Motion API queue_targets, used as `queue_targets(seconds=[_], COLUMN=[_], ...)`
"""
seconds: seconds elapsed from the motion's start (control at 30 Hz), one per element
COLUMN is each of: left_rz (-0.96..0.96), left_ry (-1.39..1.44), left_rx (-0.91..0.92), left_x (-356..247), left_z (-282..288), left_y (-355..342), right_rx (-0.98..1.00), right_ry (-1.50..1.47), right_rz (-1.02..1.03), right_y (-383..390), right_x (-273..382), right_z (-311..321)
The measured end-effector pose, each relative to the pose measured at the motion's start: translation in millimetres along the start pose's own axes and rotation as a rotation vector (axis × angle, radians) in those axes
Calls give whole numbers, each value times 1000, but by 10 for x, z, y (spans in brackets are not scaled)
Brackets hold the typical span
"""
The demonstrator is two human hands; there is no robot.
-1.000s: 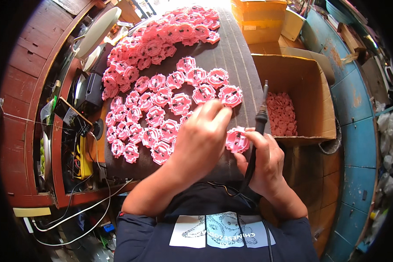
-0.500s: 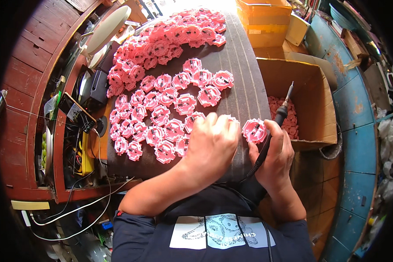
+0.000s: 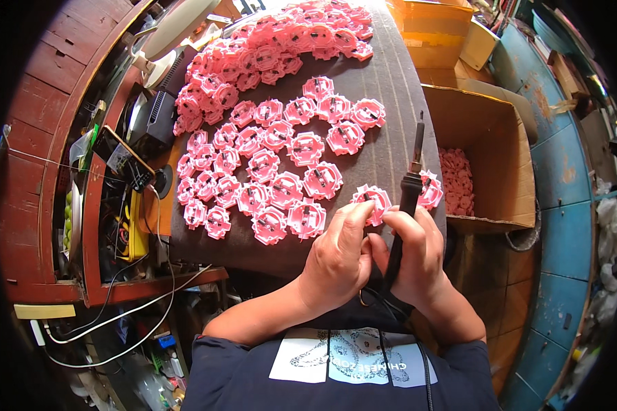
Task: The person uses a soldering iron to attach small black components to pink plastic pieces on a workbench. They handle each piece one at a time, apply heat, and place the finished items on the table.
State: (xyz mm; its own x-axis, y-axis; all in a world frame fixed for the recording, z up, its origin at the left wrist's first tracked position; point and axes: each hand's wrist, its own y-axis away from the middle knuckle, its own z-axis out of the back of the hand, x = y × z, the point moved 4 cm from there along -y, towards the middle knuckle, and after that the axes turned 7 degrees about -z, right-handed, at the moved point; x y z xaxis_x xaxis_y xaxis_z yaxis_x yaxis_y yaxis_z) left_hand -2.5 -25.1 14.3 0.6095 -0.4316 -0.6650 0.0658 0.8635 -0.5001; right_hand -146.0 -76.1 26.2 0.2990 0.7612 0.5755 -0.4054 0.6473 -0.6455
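From where I stand, the left hand (image 3: 339, 253) has drawn back from the spread pink pieces (image 3: 263, 166) and come in close to the other one, near the front of the desk (image 3: 378, 163). Its fingers are curled in, thumb and forefinger pinched at the near edge of a pink plastic piece (image 3: 371, 197). That piece now sits between the fingertips of the two hands, its inner side facing up, so both are at work around one part.

The right hand (image 3: 421, 250) is half closed around a soldering iron (image 3: 409, 192), whose tip has swung back upright from its lean over the carton; its forefinger reaches the held piece's near right side, though I can't tell whether it grips it. Just beyond its knuckles, by the desk's right edge, is a second pink piece (image 3: 429, 188), partly behind the iron; whether it rests on the cover or against the fingers I can't tell.

As for room, a heap of pink pieces (image 3: 267, 51) crowds the far left, and the spread ones fill the left and middle. A bare striped strip runs up the right side, beyond the held piece. Past that edge stands a cardboard carton (image 3: 504, 137), its top open, with pink parts (image 3: 456, 181) inside, well within the right arm's side.
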Motion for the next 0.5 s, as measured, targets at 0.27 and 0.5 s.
queue_targets(seconds=[0.27, 0.5], left_rz=[-61, -39], left_ry=[-33, 18], left_rx=[-22, 27], left_x=[-30, -20], left_z=[14, 46], left_y=[-38, -73], right_rx=[-28, 27], right_ry=[-29, -202], right_rz=[-37, -134], right_y=[-80, 58], right_x=[-35, -81], right_z=[-87, -53])
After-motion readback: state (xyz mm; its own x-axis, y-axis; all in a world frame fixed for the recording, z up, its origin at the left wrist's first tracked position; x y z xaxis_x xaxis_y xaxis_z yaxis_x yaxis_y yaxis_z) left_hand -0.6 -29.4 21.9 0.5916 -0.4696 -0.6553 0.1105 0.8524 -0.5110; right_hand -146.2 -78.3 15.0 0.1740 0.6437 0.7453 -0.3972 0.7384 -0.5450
